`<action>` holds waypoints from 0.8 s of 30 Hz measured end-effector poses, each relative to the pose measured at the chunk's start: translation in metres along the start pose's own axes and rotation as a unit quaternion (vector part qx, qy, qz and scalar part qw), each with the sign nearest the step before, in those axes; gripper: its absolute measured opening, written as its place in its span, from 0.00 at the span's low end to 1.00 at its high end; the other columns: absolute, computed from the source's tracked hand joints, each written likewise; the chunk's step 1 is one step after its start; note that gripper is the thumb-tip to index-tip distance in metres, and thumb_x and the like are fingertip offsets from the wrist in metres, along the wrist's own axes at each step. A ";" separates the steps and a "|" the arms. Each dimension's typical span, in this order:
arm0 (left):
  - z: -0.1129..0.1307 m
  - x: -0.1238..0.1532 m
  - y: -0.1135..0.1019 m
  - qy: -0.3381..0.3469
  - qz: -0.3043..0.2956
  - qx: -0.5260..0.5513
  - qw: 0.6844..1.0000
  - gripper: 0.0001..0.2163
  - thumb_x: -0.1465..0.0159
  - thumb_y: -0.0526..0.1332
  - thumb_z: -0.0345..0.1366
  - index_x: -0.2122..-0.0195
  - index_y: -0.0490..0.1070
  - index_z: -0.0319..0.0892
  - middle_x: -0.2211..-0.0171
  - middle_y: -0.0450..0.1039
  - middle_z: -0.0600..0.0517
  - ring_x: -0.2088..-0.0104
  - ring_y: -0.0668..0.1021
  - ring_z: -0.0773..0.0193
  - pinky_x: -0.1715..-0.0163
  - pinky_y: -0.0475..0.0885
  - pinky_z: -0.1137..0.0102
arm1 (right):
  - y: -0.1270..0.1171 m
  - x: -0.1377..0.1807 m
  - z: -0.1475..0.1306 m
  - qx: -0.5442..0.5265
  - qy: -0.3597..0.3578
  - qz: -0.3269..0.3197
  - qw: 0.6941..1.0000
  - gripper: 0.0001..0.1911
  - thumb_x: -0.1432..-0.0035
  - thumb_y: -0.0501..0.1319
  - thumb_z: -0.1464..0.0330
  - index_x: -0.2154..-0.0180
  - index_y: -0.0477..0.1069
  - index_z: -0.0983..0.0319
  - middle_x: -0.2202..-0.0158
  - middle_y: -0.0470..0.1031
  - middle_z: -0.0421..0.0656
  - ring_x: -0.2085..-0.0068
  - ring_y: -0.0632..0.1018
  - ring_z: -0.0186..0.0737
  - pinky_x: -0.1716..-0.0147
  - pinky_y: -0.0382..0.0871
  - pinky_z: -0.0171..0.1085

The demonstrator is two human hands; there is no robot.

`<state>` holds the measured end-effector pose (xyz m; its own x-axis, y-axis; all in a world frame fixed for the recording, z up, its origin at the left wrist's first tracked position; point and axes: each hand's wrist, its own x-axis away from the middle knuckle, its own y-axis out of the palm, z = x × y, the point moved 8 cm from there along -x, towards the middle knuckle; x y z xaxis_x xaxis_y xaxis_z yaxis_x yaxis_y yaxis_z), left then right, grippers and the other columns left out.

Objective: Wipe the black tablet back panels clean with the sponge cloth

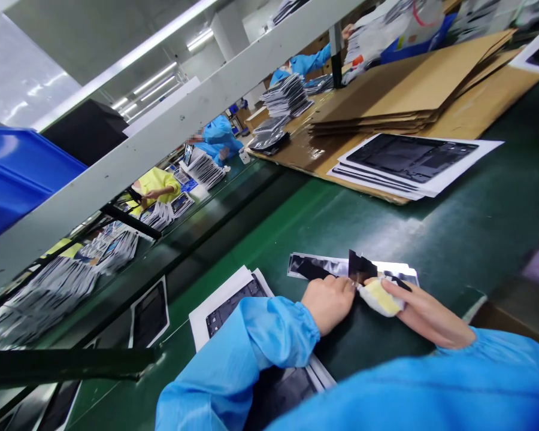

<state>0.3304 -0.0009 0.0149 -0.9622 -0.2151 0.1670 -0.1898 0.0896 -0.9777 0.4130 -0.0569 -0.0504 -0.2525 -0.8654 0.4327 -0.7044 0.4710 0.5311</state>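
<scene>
My left hand (329,304) is closed, its fingertips at a dark film piece (360,266) that stands up from a silvery strip sheet (336,264) on the green bench. A black strip (313,269) lies beside its knuckles. In my right hand (431,314) is a small tool (383,298) wrapped in white and yellow padding, its thin tip close to my left fingertips; the exact kind is hidden by the wrap. Under my left forearm lie black device frames (238,299) on white sheets.
More black frames on white sheets (413,157) lie on flat cardboard (372,111) ahead. A grey shelf beam (197,123) crosses above, with a blue bin (22,173) on the left. Co-workers in blue (220,134) and yellow (159,182) sit along the line beside stacked sheets.
</scene>
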 end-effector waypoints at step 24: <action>-0.115 0.099 -0.058 -0.269 0.086 0.362 0.888 0.05 0.41 0.62 0.35 0.68 0.78 0.44 0.72 0.79 0.58 0.71 0.77 0.70 0.68 0.69 0.77 | 0.018 -0.004 -0.030 0.486 -0.077 -0.183 0.851 0.20 0.52 0.59 0.46 0.73 0.79 0.52 0.70 0.80 0.45 0.67 0.79 0.46 0.65 0.73 0.40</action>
<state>0.2236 0.0850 0.1025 -0.6952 -0.7101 0.1118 0.3144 -0.4402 -0.8411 0.4211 -0.0398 -0.0203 0.0698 -0.9714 0.2270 -0.9515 -0.1332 -0.2774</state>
